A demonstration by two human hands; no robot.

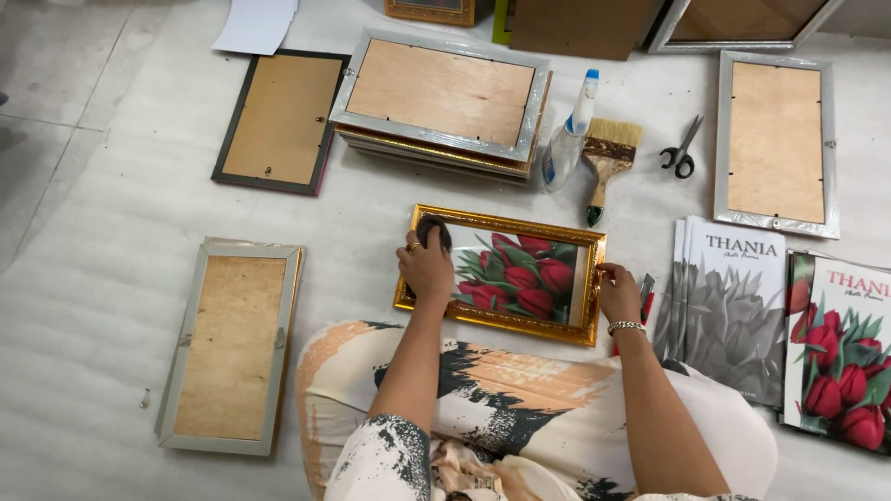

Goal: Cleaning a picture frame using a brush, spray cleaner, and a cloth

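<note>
Kneeling on the white padded floor [111, 278], you have the gold picture frame [501, 274] lying face up straight ahead of your knees, its long axis running left to right across your body. The print of red tulips [520, 274] shows through its front. Your left hand [425, 264] rests on the frame's left end, its grip pressed together around a dark round pad [432, 228] that touches the upper left corner of the glass. Your right hand [619, 295] steadies the opposite short side, fingers curled against the gold edge; whether they pinch it or merely press, you cannot tell. Each hand thus sits at one end of the long axis, with the uncovered glass lying to the right of the pad. A spray bottle [568, 139] and a brush [605, 162] lie beyond the frame, nearer your right hand.
</note>
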